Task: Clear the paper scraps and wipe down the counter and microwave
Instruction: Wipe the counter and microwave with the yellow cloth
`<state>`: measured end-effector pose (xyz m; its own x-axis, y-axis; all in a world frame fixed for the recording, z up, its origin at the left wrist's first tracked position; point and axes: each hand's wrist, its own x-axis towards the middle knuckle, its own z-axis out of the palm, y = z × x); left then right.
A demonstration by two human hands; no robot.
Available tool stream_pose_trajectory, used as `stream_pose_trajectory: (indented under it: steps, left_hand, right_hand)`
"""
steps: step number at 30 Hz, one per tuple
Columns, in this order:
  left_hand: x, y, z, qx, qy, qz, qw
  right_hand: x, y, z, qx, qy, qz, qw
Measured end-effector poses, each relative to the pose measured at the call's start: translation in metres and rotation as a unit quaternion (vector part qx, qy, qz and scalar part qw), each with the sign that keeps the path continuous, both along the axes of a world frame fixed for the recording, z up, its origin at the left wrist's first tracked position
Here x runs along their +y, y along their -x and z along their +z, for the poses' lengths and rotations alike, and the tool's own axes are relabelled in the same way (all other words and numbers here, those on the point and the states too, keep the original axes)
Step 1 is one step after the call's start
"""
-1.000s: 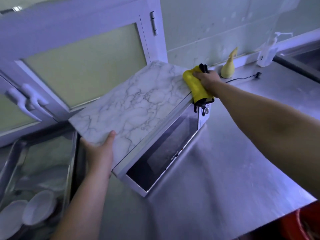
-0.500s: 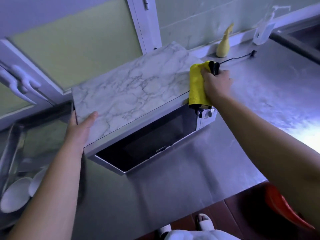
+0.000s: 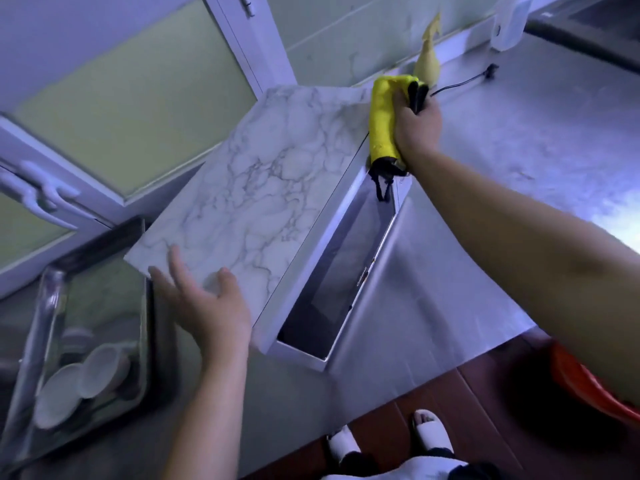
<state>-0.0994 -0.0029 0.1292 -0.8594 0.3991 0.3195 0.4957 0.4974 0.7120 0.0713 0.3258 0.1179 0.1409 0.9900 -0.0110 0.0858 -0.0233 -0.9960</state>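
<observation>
Microwave (image 3: pixel 249 188): white casing with a grey-veined marble-pattern top and a dark glass door (image 3: pixel 339 282); it stands on the bench (image 3: pixel 502 188), turned at an angle, with its back toward the wall.
Cloth (image 3: pixel 382 119): bright yellow with black trim and a black loop hanging from its lower end; it lies over the microwave's top edge at 2 o'clock from the marble top's middle.
Right hand (image 3: pixel 417 129): fingers curled round the cloth, gripping it against the microwave's end.
Left hand (image 3: pixel 204 303): open, fingers spread, over the microwave's corner at 7 o'clock; contact cannot be told.
Bench: dull, streaked metal sheet.
Bottle (image 3: pixel 427 60): pale yellow with a pointed neck, against the wall at 1 o'clock from the cloth, partly hidden by it.
Cable (image 3: pixel 460 83): black, lying on the bench at 3 o'clock from the bottle.
Cabinet door (image 3: pixel 131 98): white frame with a frosted panel, at 10 o'clock from the microwave.
Tray (image 3: pixel 41 323): metal, holding pale bowls (image 3: pixel 86 375), at 8 o'clock.
Basin (image 3: pixel 588 386): red, on the floor at 4 o'clock, partly behind the right forearm.
</observation>
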Motion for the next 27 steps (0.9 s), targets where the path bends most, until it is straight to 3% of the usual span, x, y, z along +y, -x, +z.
stream_pose_trajectory:
  steps: [3,7,11,16,23,27]
  left_hand:
    - [0.002,-0.008,0.014,0.119,0.137,-0.135,0.974]
    - [0.03,0.005,0.044,0.083,0.215,-0.293,0.928]
    - [0.096,0.016,0.059,0.127,0.254,-0.379,0.881]
    - [0.183,0.018,0.048,0.089,0.33,-0.426,0.838]
    - [0.201,0.025,0.004,0.186,0.294,-0.418,0.839]
    - [0.204,0.023,0.001,0.197,0.291,-0.437,0.828]
  right_hand:
    - [-0.058,-0.021,-0.032,0.126,0.047,-0.019,0.991]
    - [-0.151,-0.053,-0.093,0.191,0.174,-0.063,0.964]
    - [-0.212,-0.068,-0.121,0.225,0.258,-0.085,0.936]
    - [-0.207,-0.058,-0.082,0.201,0.16,-0.089,0.962]
    - [-0.133,-0.014,-0.002,0.07,0.001,-0.173,0.982]
    - [-0.103,0.026,-0.007,0.059,0.031,-0.137,0.988]
